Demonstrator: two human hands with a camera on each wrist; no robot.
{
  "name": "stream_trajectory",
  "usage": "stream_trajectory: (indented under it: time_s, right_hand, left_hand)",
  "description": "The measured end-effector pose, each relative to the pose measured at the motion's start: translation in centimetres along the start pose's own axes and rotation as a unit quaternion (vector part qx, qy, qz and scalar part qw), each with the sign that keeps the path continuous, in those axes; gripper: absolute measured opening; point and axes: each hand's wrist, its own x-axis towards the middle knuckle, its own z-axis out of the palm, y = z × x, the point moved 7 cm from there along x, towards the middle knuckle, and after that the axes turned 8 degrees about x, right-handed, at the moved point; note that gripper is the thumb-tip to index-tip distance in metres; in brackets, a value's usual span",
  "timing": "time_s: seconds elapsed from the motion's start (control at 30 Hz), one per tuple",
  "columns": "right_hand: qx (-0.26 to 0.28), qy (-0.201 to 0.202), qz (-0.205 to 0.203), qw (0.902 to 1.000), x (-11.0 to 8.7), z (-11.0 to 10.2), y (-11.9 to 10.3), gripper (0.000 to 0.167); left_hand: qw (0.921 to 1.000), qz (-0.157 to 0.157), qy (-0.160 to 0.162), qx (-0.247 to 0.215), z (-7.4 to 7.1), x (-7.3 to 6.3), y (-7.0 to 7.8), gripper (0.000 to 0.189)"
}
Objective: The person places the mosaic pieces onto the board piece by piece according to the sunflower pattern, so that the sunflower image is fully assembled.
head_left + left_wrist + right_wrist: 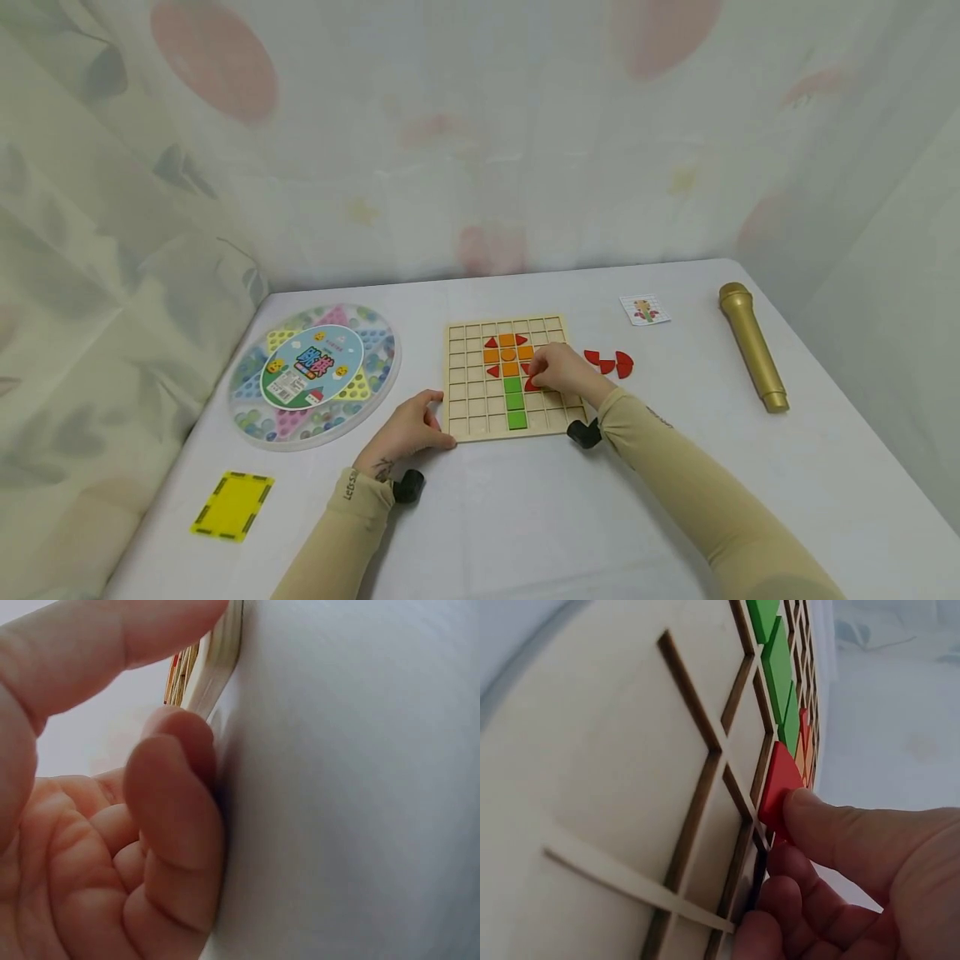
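A wooden grid board lies flat in the head view, with orange tiles, red triangles and a column of green tiles set into its cells. My left hand holds the board's near left corner, thumb at the front edge and fingers along the left side. Between thumb and fingers, my right hand pinches a red quarter-circle piece at a cell beside the green column. In the right wrist view this piece is slightly tilted against the grid; its far side is hidden by the fingers.
Several loose red pieces lie right of the board, below a small picture card. A gold microphone rests near the right edge. On the left are a round board-game case and a yellow rectangle.
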Motion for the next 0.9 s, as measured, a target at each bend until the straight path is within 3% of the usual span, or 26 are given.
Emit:
stream_trajectory:
  time_s: [0.33,0.47,0.63,0.73,0.9]
  right_hand:
    - [-0.041,0.024,-0.011,0.9988,-0.3,-0.2,-0.3,0.006]
    - [-0.071,0.071,-0.016,0.9948,-0.8,-2.5,-0.4,0.019]
    - [-0.171,0.128,0.004,0.9769,-1.4,-5.9,1.2,0.043]
    - [-0.217,0.118,0.037,0.9682,-1.7,-7.0,2.7,0.052]
    - [-0.234,0.077,0.07,0.9667,-2.0,-7.1,4.3,0.055]
  left_hand:
    - [1.0,-0.003,0.0,-0.005,0.0,-0.1,0.0,0.083]
    - [1.0,-0.001,0.0,-0.006,0.0,-0.1,0.1,0.083]
    - [1.0,0.002,0.0,-0.008,0.0,-0.1,0.1,0.083]
    - [1.0,0.003,-0.001,-0.006,0.0,0.0,0.1,0.083]
    - [1.0,0.002,-0.001,0.001,0.1,0.1,0.0,0.082]
